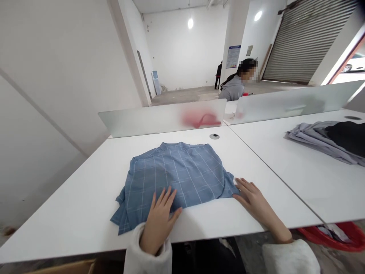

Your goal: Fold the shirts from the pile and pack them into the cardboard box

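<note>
A blue shirt (182,171) with a white windowpane check lies folded face down on the white table, its collar edge towards the far side. Layered fabric ends stick out at its left lower corner. My left hand (161,213) rests flat on the shirt's near edge, fingers spread and thumb out to the right. At the shirt's right end, my right hand (251,198) touches the corner of the fabric that juts out there. Its fingers are stretched out, with the thumb apart from them at the cloth's edge.
Frosted dividers (165,118) run along the back of the white table (76,205). Grey and black garments (327,139) lie on the adjoining table. A red basket (353,243) with cloth stands below, right. Beyond the divider is a person in grey (232,89); another stands further back.
</note>
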